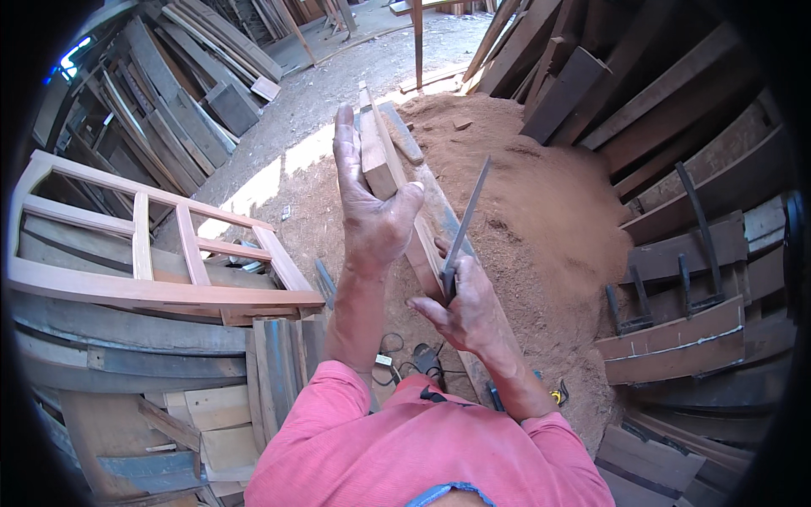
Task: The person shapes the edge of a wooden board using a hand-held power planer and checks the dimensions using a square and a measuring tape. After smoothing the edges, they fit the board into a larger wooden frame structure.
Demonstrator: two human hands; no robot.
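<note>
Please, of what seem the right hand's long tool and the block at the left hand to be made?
Tool: probably metal, unpainted; its thin, straight blade looks dull grey. Block: apparently bare wood; its faces are matte and light brown.

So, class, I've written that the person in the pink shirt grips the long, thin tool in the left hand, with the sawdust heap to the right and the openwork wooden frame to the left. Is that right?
Not quite: the head view shows the right hand gripping the long, thin tool, not the left hand. The rest stands.
</note>
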